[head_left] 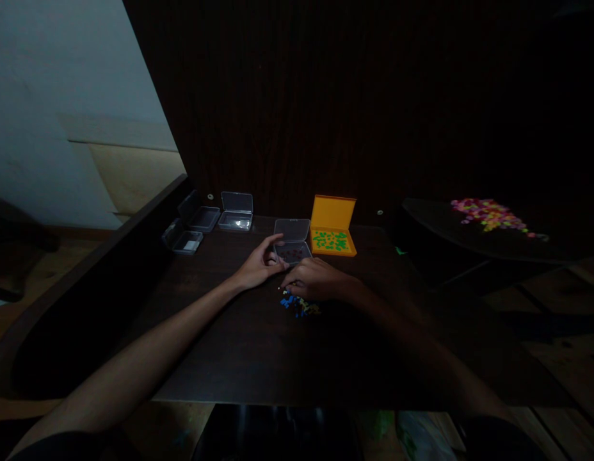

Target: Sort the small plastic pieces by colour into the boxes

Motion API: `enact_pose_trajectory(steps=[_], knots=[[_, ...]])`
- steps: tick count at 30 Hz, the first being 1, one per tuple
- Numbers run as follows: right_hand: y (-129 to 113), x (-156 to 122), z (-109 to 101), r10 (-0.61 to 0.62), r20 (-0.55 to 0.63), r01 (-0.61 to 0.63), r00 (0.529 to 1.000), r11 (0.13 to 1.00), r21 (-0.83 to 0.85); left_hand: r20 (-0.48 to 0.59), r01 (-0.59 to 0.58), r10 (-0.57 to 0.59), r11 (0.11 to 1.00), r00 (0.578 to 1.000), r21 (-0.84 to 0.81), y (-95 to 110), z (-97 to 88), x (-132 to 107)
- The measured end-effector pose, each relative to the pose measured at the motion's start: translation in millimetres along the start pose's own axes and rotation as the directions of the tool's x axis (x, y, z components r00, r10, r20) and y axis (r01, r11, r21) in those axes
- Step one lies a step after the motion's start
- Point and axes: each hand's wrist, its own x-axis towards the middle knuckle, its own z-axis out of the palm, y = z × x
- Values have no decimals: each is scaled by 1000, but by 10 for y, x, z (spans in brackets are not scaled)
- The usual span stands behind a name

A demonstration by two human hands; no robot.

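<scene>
In the head view, a clear plastic box point(292, 244) with its lid up holds several small dark reddish pieces. My left hand point(262, 262) is at the box's left side, index finger and thumb apart; whether it presses on the box I cannot tell. Just in front of the box, a loose pile of small blue and yellow pieces point(301, 306) lies on the dark table. My right hand point(319, 280) is over the pile's far edge, fingers drawn together in a pinch. Anything between those fingertips is too small to name.
An open orange box point(333, 242) with green pieces stands right of the clear box. Several open clear boxes point(236, 219) are at the back left. Pink and yellow pieces point(489, 214) lie on a dark surface at right. A raised side panel point(100, 275) borders the table's left.
</scene>
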Motion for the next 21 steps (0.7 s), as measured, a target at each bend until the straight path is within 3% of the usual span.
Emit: enact_pose_trajectory(steps=[6,13,21], knots=[[33,1,16,-74,35,74,997,997,18,22,0,0,1000,1000,-3,5,-17,10],[58,-42,-65,24,48,-22,999,999,-33,7,-2,2,1000,1000,17,15,-40,20],[60,2,40,5,23,-4,1000,1000,-25,9,1,-1,1000,1000,-11,16,-22,6]])
